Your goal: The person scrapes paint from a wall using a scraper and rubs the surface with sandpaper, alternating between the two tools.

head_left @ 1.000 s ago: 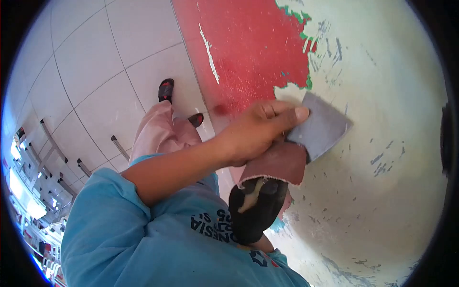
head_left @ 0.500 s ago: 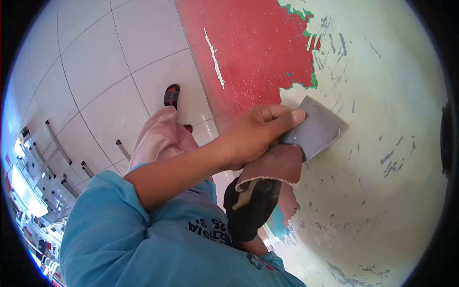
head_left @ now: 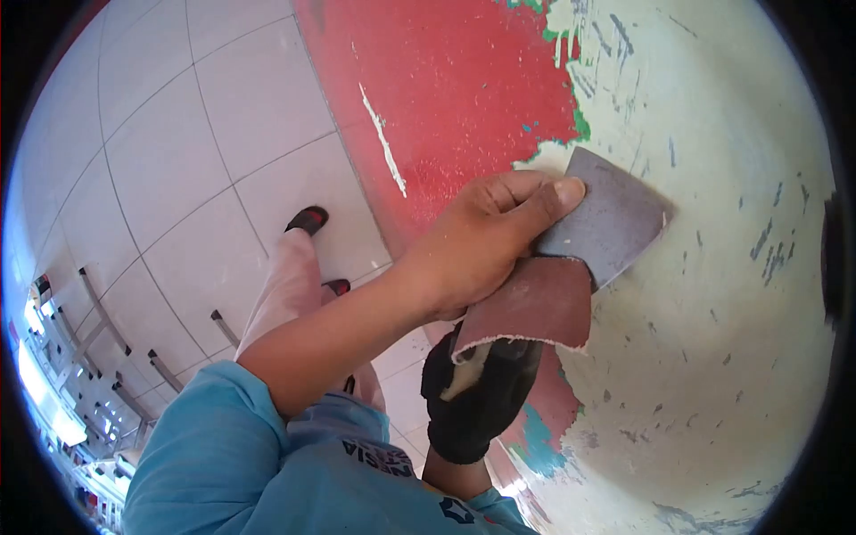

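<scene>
My bare left hand (head_left: 499,232) pinches a flat grey square piece (head_left: 611,218), thumb on top and fingers curled beneath. The piece lies at the cream, patchy part of the wall (head_left: 695,294), beside the red paint. Below that hand, a curved brown-red sheet of sandpaper (head_left: 530,303) with a ragged edge meets the grey piece and overlaps my right hand (head_left: 481,392). That hand wears a black glove with a tan patch showing near its top. Its fingers are hidden under the sandpaper, so I cannot tell what they grip.
Red paint (head_left: 446,89) with green edges and a pale scrape borders the cream area. Pale floor tiles (head_left: 223,143) run along the left, where my sandalled foot (head_left: 308,219) stands. Metal frame legs (head_left: 102,312) are at far left. A dark object (head_left: 834,259) sits at the right edge.
Both hands, the grey piece and the sandpaper have shifted a little to the right in view. The grip of my left hand looks the same. The view itself has also moved slightly.
</scene>
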Tool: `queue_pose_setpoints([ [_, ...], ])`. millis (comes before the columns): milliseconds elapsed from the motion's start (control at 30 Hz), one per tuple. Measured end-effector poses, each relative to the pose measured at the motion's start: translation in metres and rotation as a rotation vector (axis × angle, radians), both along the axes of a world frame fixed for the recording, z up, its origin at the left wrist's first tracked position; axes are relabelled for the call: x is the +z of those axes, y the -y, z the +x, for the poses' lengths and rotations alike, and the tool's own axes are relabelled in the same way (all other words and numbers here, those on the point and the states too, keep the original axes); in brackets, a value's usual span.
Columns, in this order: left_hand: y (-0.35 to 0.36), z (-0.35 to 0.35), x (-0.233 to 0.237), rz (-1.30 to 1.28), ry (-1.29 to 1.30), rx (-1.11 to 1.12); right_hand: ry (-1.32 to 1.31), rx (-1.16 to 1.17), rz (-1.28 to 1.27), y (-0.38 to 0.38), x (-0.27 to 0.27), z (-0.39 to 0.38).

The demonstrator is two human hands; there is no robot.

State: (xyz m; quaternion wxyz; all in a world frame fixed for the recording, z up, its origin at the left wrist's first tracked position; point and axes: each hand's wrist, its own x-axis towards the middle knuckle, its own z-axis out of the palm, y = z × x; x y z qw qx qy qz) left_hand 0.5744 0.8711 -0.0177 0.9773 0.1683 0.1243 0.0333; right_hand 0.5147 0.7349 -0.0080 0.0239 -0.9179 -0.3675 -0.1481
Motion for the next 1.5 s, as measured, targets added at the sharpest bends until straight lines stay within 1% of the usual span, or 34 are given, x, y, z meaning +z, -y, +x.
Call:
queue_pose_setpoints([
  [33,-0.006,-0.001,-0.002,-0.017,0.019,-0.067,0.07,0.046,-0.019,0.003,-0.002,0.0],
  [67,-0.006,0.001,-0.002,-0.02,0.03,-0.078,0.081,0.035,-0.022,0.004,-0.004,-0.004],
  [133,-0.004,-0.001,-0.003,-0.087,0.023,-0.026,0.03,-0.001,-0.141,-0.002,-0.001,-0.012],
  [200,-0.008,0.002,-0.004,-0.051,0.032,-0.048,0.031,-0.02,-0.141,-0.007,-0.001,-0.011],
  [267,-0.007,0.003,-0.007,-0.018,0.031,-0.081,0.1,-0.038,-0.23,-0.006,-0.005,-0.017],
  [300,-0.005,0.001,-0.007,-0.01,0.021,-0.057,0.095,-0.048,-0.238,-0.004,-0.005,-0.021],
  [367,-0.009,0.001,-0.003,0.004,0.025,-0.037,0.038,-0.095,-0.211,-0.006,-0.005,-0.024],
  [433,-0.016,0.002,-0.003,0.081,0.031,-0.082,0.088,-0.076,-0.206,-0.015,-0.007,-0.022],
  [500,-0.011,0.002,-0.007,0.068,0.022,-0.07,0.123,-0.067,-0.218,-0.016,-0.009,-0.024],
  [567,-0.013,0.002,-0.006,0.061,0.019,-0.048,0.054,-0.102,-0.162,-0.015,-0.012,-0.025],
  [600,-0.019,0.002,-0.004,0.106,0.042,-0.071,0.063,-0.1,-0.157,-0.019,-0.01,-0.019],
  [667,-0.02,0.003,-0.005,0.143,0.057,-0.104,0.014,-0.113,-0.203,-0.024,-0.005,-0.011],
  [767,-0.014,0.005,-0.005,0.118,-0.008,-0.04,0.026,-0.14,-0.218,-0.018,-0.005,-0.019],
  [800,-0.014,0.004,-0.004,0.182,-0.001,-0.049,0.032,-0.136,-0.212,-0.018,-0.004,-0.018],
  [833,-0.015,0.004,-0.004,0.244,0.004,-0.058,0.003,-0.184,-0.172,-0.018,-0.004,-0.018],
  [867,-0.015,0.004,-0.004,0.243,0.0,-0.06,-0.033,-0.237,-0.138,-0.017,-0.004,-0.019],
  [900,-0.017,0.006,0.0,0.153,-0.015,-0.049,-0.039,-0.239,-0.143,-0.017,-0.004,-0.019],
  [933,-0.017,0.005,0.002,0.059,-0.032,-0.039,-0.035,-0.227,-0.205,-0.018,-0.002,-0.02],
  [967,-0.017,0.005,0.0,0.067,-0.023,-0.032,-0.015,-0.204,-0.249,-0.021,-0.003,-0.016],
  [1033,-0.023,0.004,-0.003,0.18,0.02,-0.118,-0.015,-0.183,-0.237,-0.023,-0.002,-0.013],
  [1100,-0.023,0.004,-0.004,0.137,0.028,-0.09,-0.033,-0.178,-0.239,-0.018,-0.006,-0.02],
  [1167,-0.015,0.003,-0.006,0.08,0.035,-0.055,0.173,-0.17,-0.234,-0.007,-0.017,-0.028],
  [1200,-0.012,0.005,-0.002,0.196,0.013,0.008,0.181,-0.167,-0.23,-0.011,-0.014,-0.023],
  [1233,-0.014,0.008,0.001,0.315,-0.007,0.076,0.097,-0.206,-0.245,-0.019,-0.007,-0.015],
  [1267,-0.015,0.009,0.001,0.316,-0.004,0.079,0.006,-0.248,-0.266,-0.023,-0.003,-0.011],
  [1333,-0.02,0.008,0.004,0.124,-0.043,-0.017,0.003,-0.251,-0.276,-0.021,-0.002,-0.013],
  [1433,-0.014,0.009,0.005,0.043,-0.045,0.048,0.018,-0.246,-0.273,-0.021,-0.003,-0.01],
  [1500,-0.018,0.01,0.004,0.08,-0.031,0.043,0.031,-0.225,-0.239,-0.02,0.0,-0.006],
])
